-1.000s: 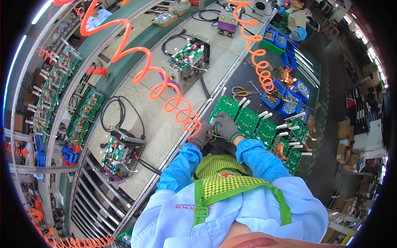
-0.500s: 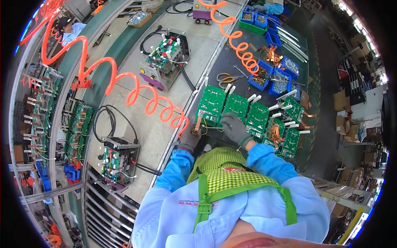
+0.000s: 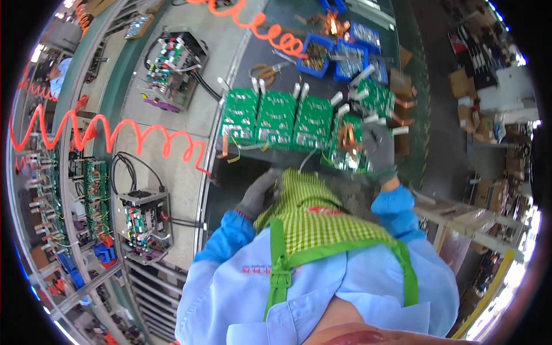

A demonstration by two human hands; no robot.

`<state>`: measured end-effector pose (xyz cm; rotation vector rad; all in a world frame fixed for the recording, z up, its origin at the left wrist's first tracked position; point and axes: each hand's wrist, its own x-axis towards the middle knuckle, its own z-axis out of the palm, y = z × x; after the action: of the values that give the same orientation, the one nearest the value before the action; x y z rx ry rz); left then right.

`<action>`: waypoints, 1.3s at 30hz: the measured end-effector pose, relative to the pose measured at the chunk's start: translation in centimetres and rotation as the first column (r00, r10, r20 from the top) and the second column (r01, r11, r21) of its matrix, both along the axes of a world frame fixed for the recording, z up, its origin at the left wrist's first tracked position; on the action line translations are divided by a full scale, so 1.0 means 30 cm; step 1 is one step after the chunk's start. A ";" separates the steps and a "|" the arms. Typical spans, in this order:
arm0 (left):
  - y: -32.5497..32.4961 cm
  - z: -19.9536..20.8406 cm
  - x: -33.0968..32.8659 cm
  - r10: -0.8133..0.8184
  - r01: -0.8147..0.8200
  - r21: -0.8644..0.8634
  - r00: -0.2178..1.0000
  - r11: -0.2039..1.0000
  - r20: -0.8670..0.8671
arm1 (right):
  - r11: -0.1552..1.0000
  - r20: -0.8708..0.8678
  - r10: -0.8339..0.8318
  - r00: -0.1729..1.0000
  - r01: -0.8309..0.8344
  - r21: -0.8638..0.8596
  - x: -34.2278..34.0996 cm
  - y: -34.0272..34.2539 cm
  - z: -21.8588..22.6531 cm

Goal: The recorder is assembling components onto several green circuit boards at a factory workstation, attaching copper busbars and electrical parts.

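Note:
In a row on the dark bench lie several green circuit boards (image 3: 278, 118) with white posts along their far edges. My right hand (image 3: 379, 150), in a grey glove, reaches over the right end of the row, beside a board carrying copper strips (image 3: 347, 138). It hides part of what lies under it, and its fingertips are blurred. My left hand (image 3: 260, 194), also gloved, is close to the green checked apron (image 3: 305, 198), apart from the boards; its fingers are partly hidden. A copper strip (image 3: 223, 148) and a yellow-green wire (image 3: 234, 150) stick out from the leftmost board's near edge.
Blue bins (image 3: 315, 54) of small metal parts and a pair of scissors (image 3: 267, 72) lie beyond the boards. An orange coiled hose (image 3: 138, 135) crosses the left side; another coiled hose (image 3: 253, 23) hangs ahead. Two open electronic units (image 3: 144, 221) stand on the grey conveyor (image 3: 178, 129).
My left hand has drawn back from the leftmost board's copper strip toward the apron. My right hand has moved right, from the second board to the row's right end. The view has shifted.

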<state>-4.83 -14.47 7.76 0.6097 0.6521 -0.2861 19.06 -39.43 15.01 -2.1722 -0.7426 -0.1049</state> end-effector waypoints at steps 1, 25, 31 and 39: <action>-0.031 -0.001 0.040 0.012 -0.008 -0.045 0.997 0.999 0.081 | 1.000 0.016 0.004 1.000 -0.004 0.023 0.022 -0.020 0.015; -0.258 -0.153 0.247 0.590 -0.597 -0.232 0.801 0.768 -0.106 | 0.853 -0.182 0.290 0.939 -0.340 -0.397 0.140 -0.155 -0.249; -0.099 -0.282 0.216 0.720 -0.728 -0.250 0.679 0.638 -0.140 | 0.953 -0.315 0.232 0.920 -0.280 -0.117 0.103 -0.151 -0.036; 0.048 -0.287 0.196 0.872 -0.872 -0.121 0.484 0.474 -0.077 | 0.911 -0.860 0.401 0.316 -0.037 0.411 -0.055 -0.012 0.063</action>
<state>1.06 -13.03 -0.85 0.0589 0.8640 0.6546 17.40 -39.79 16.91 -1.3775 -0.2603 1.0648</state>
